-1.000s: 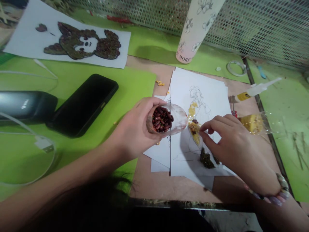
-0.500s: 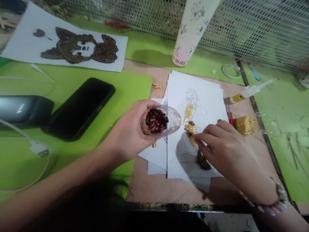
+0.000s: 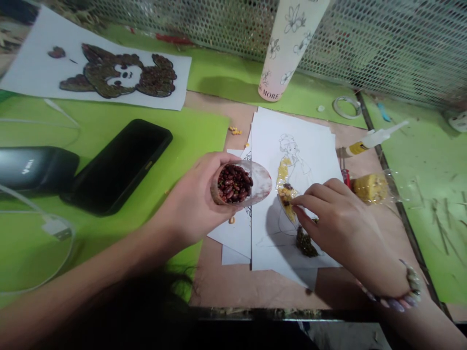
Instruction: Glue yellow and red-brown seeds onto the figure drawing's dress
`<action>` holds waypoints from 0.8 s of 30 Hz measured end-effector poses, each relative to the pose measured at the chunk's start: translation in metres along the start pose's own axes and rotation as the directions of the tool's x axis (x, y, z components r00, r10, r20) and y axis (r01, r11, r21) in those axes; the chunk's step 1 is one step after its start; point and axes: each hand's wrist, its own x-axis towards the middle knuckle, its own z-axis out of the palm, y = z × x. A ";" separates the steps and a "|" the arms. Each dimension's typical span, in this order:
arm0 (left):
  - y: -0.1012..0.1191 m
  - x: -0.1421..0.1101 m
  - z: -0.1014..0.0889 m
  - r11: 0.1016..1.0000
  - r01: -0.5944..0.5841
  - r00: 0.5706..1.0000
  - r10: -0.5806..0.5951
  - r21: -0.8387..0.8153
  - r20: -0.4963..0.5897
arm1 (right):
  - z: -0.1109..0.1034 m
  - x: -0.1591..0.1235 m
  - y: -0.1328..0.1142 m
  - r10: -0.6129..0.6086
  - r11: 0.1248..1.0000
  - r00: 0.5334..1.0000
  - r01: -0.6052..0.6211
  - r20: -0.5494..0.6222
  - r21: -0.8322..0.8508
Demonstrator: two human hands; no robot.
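Observation:
My left hand [image 3: 193, 204] is wrapped round a clear plastic cup [image 3: 261, 181], tilted so its mouth faces me. Dark red beans [image 3: 235, 183] mixed with small green ones lie inside it. Thumb and forefinger of my right hand [image 3: 337, 228] are pinched together at the glossy yellow part of a line drawing [image 3: 268, 146] of a figure on white paper. A few dark beans [image 3: 287, 186] sit on that yellow part. Whatever is between the fingertips is too small to make out. Dark green beans [image 3: 305, 243] cover a patch beside the right fingers.
Left are a black phone [image 3: 120, 165], a dark device [image 3: 36, 167] and a white cable [image 3: 54, 226]. Behind stand a flowered bottle [image 3: 288, 48] and a bean-covered picture [image 3: 182, 82]. A glue bottle [image 3: 368, 142], tape roll [image 3: 346, 107] and bagged yellow kernels [image 3: 370, 188] lie right.
The view has shifted slightly. My right fingertips stay at the yellow part of the drawing, with the hand turned a little. My left hand still holds the cup in the same place.

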 end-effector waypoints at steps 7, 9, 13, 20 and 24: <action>0.002 -0.001 -0.001 1.000 0.005 1.000 -0.005 0.012 0.000 | 0.009 0.006 0.002 0.023 1.000 1.000 -0.023 0.020 -0.010; 0.002 -0.001 -0.001 1.000 0.005 1.000 -0.005 0.015 0.003 | 0.009 0.007 0.001 0.034 0.999 0.999 -0.034 0.038 -0.017; 0.003 0.000 -0.001 0.999 -0.008 1.000 0.009 0.032 -0.014 | 0.009 0.008 -0.001 0.033 0.999 0.999 -0.032 0.038 -0.029; 0.004 -0.001 -0.002 0.999 0.003 1.000 -0.002 0.044 -0.010 | 0.011 0.007 -0.001 0.045 0.998 0.998 -0.044 0.033 -0.047; 0.006 -0.001 -0.002 1.000 0.012 1.000 -0.011 0.026 -0.005 | 0.013 0.006 0.000 0.061 0.997 0.997 -0.059 0.045 -0.043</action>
